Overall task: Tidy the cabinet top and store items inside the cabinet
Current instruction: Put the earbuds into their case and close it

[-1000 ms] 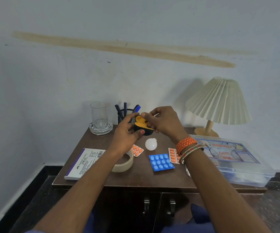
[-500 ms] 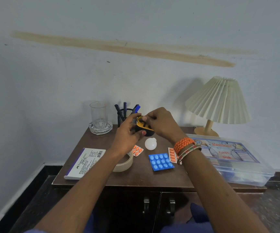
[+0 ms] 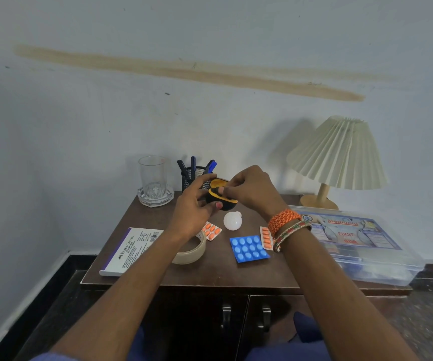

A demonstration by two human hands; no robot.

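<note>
Both hands are up over the far side of the desk. Her left hand grips a small black and orange case from below, and her right hand pinches its open top. It looks like she is closing the case before putting it away. Pills, a bulb, tape and a box lie on the desk. Next she likely must snap it closed, then open the cabinet doors.

Glass left — lamp right
</note>
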